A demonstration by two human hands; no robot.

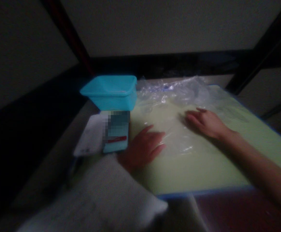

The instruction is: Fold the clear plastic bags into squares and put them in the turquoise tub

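Note:
A clear plastic bag lies flat on the pale yellow-green tabletop, between my two hands. My left hand is at the bag's left edge, its fingers spread and nothing seen in them. On the far right side of the bag, my right hand is low over the table with its fingers loosely bent and pointing left. Blur hides whether those fingertips touch the plastic. Behind the hands, more crumpled clear plastic is heaped along the table's back edge.
A turquoise plastic basin stands at the back left. In front of it lie a white flat object and a pale blue booklet-like item with a red pen-like object on it. Blue edging borders the table. A wall rises behind.

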